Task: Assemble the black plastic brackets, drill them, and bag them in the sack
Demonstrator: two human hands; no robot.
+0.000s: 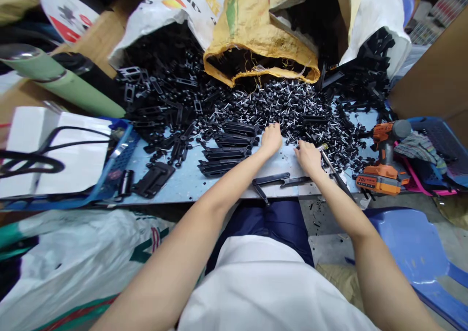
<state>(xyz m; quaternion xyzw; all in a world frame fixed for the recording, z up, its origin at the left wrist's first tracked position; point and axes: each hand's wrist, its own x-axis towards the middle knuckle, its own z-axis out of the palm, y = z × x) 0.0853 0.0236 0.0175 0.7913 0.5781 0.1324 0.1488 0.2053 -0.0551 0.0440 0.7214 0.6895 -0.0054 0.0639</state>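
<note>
My left hand [271,137] is at the near edge of a heap of black-headed screws [278,102], its fingers curled down; what they hold is hidden. To its right, my right hand [309,156] is low over the table, fingers bent inward, and anything in them is hidden too. A slim tool with a metal shaft [331,165] and dark handle lies just beside the right hand. Between my forearms, a jointed black plastic arm [270,179] lies at the table's front edge. Several stacked black plastic arms [228,153] lie left of my left hand.
An orange cordless drill [385,150] stands at the right, near a basket [438,126] with a cloth. Sacks [252,33] spill black parts at the back. A blue basket [120,160] holds white boxes at the left. A blue plastic chair [413,248] stands lower right.
</note>
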